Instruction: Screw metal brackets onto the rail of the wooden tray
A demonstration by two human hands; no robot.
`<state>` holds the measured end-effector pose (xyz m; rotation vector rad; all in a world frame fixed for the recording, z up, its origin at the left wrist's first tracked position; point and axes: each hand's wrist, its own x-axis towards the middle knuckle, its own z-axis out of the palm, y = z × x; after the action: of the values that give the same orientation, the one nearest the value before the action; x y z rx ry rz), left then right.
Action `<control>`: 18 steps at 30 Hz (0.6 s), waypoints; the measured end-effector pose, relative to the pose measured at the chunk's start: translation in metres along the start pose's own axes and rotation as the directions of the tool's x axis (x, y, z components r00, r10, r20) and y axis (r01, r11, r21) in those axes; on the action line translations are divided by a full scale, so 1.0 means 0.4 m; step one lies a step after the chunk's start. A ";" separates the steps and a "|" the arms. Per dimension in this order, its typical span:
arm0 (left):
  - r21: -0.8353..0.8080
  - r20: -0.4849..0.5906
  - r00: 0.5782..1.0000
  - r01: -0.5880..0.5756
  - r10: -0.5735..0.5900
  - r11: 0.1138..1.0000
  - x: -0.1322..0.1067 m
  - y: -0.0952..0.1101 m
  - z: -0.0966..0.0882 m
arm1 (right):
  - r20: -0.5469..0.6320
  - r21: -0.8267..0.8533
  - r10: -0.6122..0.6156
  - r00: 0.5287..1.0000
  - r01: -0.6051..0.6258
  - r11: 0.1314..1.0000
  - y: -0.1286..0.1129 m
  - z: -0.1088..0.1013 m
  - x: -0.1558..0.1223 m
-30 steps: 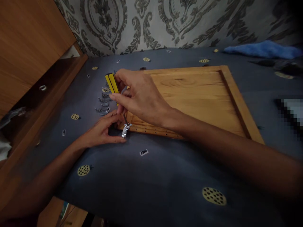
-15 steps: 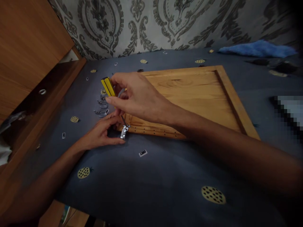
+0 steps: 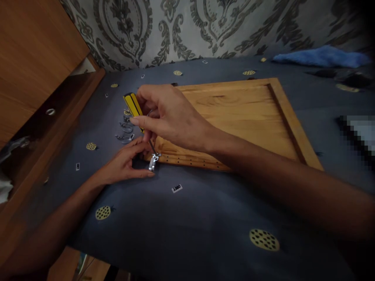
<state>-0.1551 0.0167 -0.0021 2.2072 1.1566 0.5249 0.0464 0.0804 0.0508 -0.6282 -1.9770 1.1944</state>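
Note:
My right hand [image 3: 170, 117] is closed round a yellow-and-black screwdriver [image 3: 133, 106], its tip down on a small metal hook [image 3: 152, 161] at the near left corner of a wooden panel [image 3: 234, 117]. My left hand [image 3: 125, 162] pinches that hook between thumb and fingers against the panel's edge, which carries a row of small holes. The panel lies flat on a dark blue patterned cloth [image 3: 187, 218].
Several loose metal hooks [image 3: 125, 130] lie on the cloth left of the panel. A wooden cabinet [image 3: 32, 70] stands at the left. A blue cloth [image 3: 319, 58] lies at the back right, a patterned wall behind.
The screwdriver handle has tilted slightly left and my right fingers have shifted on it. My left hand stays on the hook.

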 end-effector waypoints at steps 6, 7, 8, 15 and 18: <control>-0.038 -0.003 0.999 -0.033 0.033 0.999 0.000 -0.005 0.003 | -0.061 -0.045 -0.014 0.998 0.011 0.999 0.002 0.006 -0.003; -0.041 -0.003 0.999 -0.033 0.033 0.999 0.000 -0.005 0.003 | -0.074 -0.048 -0.011 0.997 0.007 0.999 0.002 0.008 -0.004; -0.041 -0.003 1.000 -0.031 0.031 0.999 0.000 -0.005 0.003 | -0.085 -0.049 -0.007 0.996 0.003 0.999 0.003 0.010 -0.005; -0.042 -0.003 0.999 -0.036 0.036 0.998 0.000 -0.005 0.003 | -0.109 -0.051 -0.002 0.994 -0.004 0.999 0.008 0.013 -0.005; -0.040 -0.006 0.999 -0.046 0.046 0.998 -0.001 -0.007 0.003 | -0.061 -0.051 -0.017 0.998 0.014 0.999 0.003 0.001 0.000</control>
<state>-0.1561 0.0173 -0.0048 2.2039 1.0914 0.5681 0.0461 0.0806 0.0495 -0.6664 -1.9625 1.1057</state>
